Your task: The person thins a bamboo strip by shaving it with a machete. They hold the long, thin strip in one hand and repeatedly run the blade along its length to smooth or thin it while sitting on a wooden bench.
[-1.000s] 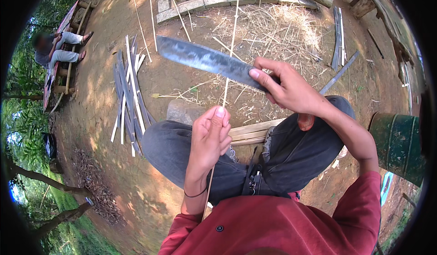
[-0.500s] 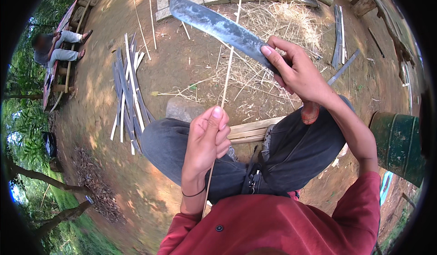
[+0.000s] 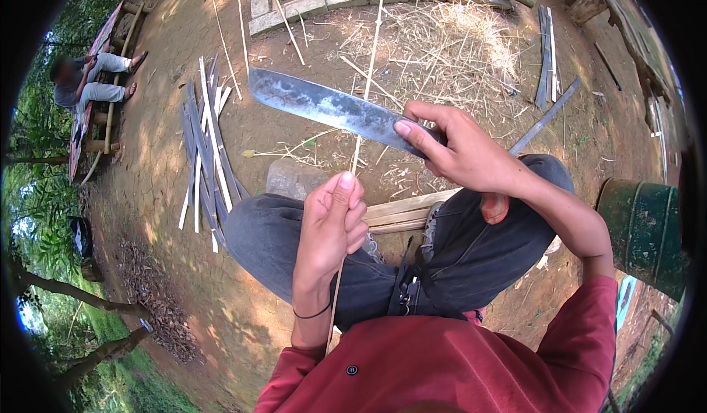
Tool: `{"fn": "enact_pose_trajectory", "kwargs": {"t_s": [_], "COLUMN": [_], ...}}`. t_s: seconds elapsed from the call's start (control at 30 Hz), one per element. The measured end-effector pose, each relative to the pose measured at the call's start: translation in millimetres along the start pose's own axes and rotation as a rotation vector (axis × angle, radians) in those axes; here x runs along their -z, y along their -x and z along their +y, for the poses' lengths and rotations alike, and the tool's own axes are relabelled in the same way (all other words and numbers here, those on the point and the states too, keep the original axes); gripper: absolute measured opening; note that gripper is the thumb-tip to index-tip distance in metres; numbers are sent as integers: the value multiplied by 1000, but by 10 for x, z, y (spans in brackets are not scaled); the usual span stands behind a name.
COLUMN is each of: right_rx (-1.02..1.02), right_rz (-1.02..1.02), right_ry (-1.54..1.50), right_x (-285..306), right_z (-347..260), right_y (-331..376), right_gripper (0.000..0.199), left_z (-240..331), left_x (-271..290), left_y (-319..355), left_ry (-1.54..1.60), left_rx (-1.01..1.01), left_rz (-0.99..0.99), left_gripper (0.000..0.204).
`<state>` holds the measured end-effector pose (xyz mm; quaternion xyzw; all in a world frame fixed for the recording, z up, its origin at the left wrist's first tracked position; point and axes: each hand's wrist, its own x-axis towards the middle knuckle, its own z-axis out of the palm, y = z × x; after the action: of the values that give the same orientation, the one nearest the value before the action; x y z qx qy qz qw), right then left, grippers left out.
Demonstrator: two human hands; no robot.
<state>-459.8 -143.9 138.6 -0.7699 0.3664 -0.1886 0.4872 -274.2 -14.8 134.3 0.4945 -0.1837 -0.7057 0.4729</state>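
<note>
Change: over the last second I watched the knife (image 3: pixel 335 109) swing up toward 11 o'clock and drop back; blade now crosses the strip, so I judge another shaving stroke.
Right hand (image 3: pixel 464 151): clamped on the knife handle.
Left hand (image 3: pixel 331 229): pinched shut on the strip.
Bamboo strip (image 3: pixel 366 81): thin, pale, straight, running from my left hand toward 12 o'clock.

The handle of the large knife (image 3: pixel 331 109) is hidden inside the closed right hand (image 3: pixel 460 151). The thin bamboo strip (image 3: pixel 366 81) disappears behind the left hand (image 3: pixel 331 225), and its far end runs off the top edge. Far left of the hands, a seated person (image 3: pixel 92 81) is too blurred to make out.
</note>
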Motion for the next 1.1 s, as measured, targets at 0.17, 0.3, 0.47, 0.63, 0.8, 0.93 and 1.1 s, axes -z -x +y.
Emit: {"fn": "enact_pose_trajectory", "kwargs": {"t_s": [0.17, 0.3, 0.47, 0.63, 0.8, 0.93, 1.1], "right_rx": [-154, 213, -137, -240, -217, -207, -145], "right_rz": [22, 4, -42, -37, 55, 94, 239], "right_ry": [-76, -7, -80, -368, -414, -394, -309], "right_x": [166, -129, 126, 199, 206, 271, 500], "right_z": [-72, 134, -46, -45, -108, -41, 73], "right_y": [-51, 39, -49, -89, -151, -165, -283], "right_gripper": [31, 31, 32, 34, 33, 31, 32], "left_z": [30, -18, -48, -31, -96, -69, -144], "left_x": [-49, -44, -56, -85, -104, -107, -48], "left_y": [14, -40, -32, -57, -70, -74, -15], "left_ry": [-8, -16, -55, -100, -39, -9, -37], "left_rx": [-1, 17, -54, -33, -18, 45, 84], "left_rz": [4, 30, 34, -43, -164, -238, -264], "left_gripper": [37, 37, 35, 35, 33, 30, 30]}}
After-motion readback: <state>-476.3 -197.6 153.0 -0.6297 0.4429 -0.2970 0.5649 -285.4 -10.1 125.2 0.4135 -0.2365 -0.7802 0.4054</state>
